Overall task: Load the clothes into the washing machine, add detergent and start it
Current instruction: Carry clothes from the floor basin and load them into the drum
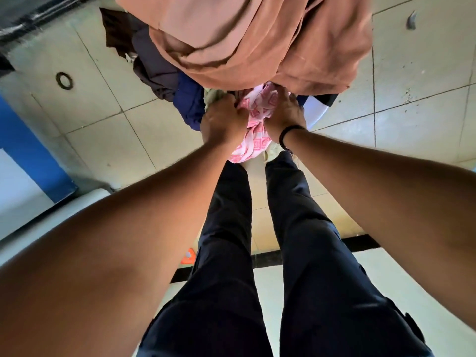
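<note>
Both grips are closed on a pink-and-white patterned cloth (253,124), left hand (222,122) and right hand (284,112) alike; the draped tan fabric (247,39), seemingly unsupported, could be dropped onto the tiled floor (103,130).

The left hand (222,119) and right hand (284,112) have their fingertips buried in the clothes (255,119), so their grip cannot be judged; the peach cloth (257,39) runs off the top edge, hiding whatever lies beneath
</note>
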A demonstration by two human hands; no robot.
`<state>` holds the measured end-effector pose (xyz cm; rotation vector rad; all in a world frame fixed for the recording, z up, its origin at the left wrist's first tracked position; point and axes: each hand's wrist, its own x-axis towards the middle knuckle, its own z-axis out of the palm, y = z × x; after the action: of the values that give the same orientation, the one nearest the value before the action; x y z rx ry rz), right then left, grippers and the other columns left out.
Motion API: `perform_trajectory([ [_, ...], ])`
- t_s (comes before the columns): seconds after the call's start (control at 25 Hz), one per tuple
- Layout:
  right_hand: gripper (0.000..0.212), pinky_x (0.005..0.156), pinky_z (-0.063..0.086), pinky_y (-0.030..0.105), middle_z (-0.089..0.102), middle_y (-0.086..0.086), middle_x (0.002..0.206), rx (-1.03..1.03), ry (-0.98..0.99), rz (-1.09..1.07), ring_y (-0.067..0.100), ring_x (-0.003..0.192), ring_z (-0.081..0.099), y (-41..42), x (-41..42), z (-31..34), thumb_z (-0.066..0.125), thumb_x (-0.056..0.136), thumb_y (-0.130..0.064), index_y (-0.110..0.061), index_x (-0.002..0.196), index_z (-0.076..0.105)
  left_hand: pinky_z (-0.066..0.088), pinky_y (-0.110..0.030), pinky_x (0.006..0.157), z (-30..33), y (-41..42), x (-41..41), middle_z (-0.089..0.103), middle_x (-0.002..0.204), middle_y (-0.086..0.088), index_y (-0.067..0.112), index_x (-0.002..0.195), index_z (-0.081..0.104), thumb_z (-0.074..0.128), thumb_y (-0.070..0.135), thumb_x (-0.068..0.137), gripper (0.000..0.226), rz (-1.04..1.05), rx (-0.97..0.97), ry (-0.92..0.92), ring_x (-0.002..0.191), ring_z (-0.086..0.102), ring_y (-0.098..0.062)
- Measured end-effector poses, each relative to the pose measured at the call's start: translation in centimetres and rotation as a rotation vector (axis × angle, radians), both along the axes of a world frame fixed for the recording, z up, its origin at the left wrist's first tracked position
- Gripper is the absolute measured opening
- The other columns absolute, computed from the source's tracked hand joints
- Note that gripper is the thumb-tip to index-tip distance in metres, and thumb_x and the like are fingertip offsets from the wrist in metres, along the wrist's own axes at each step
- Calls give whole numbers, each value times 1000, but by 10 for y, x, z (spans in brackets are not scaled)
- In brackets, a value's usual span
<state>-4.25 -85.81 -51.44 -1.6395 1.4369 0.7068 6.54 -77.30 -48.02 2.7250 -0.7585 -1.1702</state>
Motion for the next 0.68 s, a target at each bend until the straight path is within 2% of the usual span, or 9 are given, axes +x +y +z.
perform_trajectory([
  [0.12,76,110,40,47,43,12,150,-12,-44,-65,37,135,44,-7,-3,7,67,87,-24,-28,153,28,27,-36,54,26,-8,-17,36,52,2,18,57,33,44,29,82,30,60,-231,113,56,41,-24],
  [0.2,86,114,39,43,45,13,150,126,-69,-123,33,137,44,-13,-11,15,78,79,-32,-20,152,35,29,-35,51,51,-3,-39,37,55,2,16,57,37,46,30,79,27,-2,-391,214,55,39,-20],
  [0.28,73,113,40,44,53,19,143,233,-181,-212,35,133,49,-18,-18,23,73,77,-36,-7,141,52,32,-31,57,72,11,-61,51,65,-2,10,62,46,60,24,81,27,10,-397,303,64,40,-16],
  [0.36,35,100,48,33,68,16,123,134,-201,-142,32,117,61,-23,-20,33,60,88,-19,-11,120,71,37,-23,71,83,30,-72,63,80,-8,8,73,56,75,16,82,22,34,-351,321,73,38,-14],
  [0.4,24,85,48,27,73,12,104,54,-199,-92,27,99,65,-25,-20,39,55,89,-14,-14,101,77,40,-18,76,84,41,-73,64,88,-5,9,84,59,75,17,82,18,68,-298,323,71,38,-10],
  [0.44,23,69,44,27,69,7,78,7,-215,-91,21,76,61,-25,-20,47,53,89,-12,-15,77,73,45,-15,77,79,53,-71,61,96,-2,9,97,60,72,22,83,23,109,-222,333,73,44,-5],
  [0.48,30,59,35,28,54,2,58,-25,-251,-127,15,59,49,-25,-19,56,51,88,-12,-14,59,58,51,-24,81,72,62,-65,60,103,-2,11,106,58,66,29,81,33,155,-142,343,84,54,-10],
  [0.56,37,52,26,29,35,-3,50,-29,-296,-202,11,49,35,-20,-22,70,48,88,-15,-15,54,34,52,-33,79,54,73,-48,64,115,-5,20,113,61,56,41,73,45,236,40,407,99,62,-25],
  [0.68,28,56,29,27,38,2,57,199,-355,-299,15,57,37,0,-22,89,48,78,-28,-15,55,40,52,-27,78,44,76,-22,67,108,0,30,109,65,69,44,69,42,200,251,600,99,65,-18],
])
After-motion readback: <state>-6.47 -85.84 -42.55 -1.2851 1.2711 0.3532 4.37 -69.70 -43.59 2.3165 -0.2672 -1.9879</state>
